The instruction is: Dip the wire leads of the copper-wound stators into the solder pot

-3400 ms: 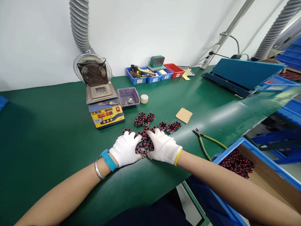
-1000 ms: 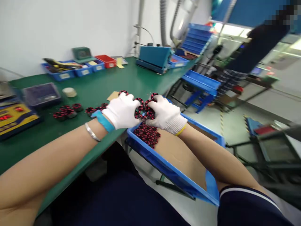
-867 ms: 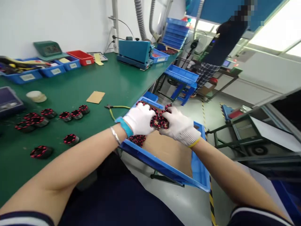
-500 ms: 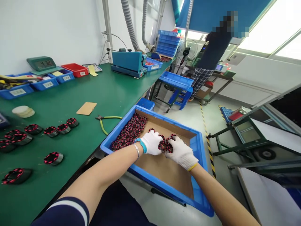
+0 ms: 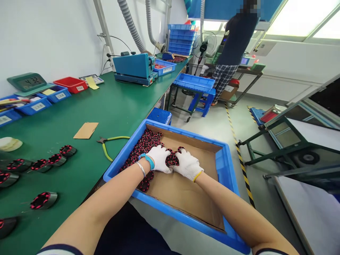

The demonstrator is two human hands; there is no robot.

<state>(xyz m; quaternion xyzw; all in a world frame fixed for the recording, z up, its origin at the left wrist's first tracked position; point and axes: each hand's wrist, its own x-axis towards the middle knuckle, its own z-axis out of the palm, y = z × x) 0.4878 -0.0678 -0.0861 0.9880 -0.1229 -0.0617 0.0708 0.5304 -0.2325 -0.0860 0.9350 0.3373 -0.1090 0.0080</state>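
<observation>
Green benchtop point(image 5: 119, 106) | grey floor point(image 5: 209, 124) | blue bin point(image 5: 170, 211) | left hand point(image 5: 159, 159), right hand point(image 5: 188, 165) (gloved): grip pinching red-black rings point(image 5: 172, 159)

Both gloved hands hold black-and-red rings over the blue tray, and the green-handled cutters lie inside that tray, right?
Not quite: the head view shows the green-handled cutters on the green table, outside the blue tray. The gloved left hand and right hand do hold black-and-red rings over that tray.
</observation>
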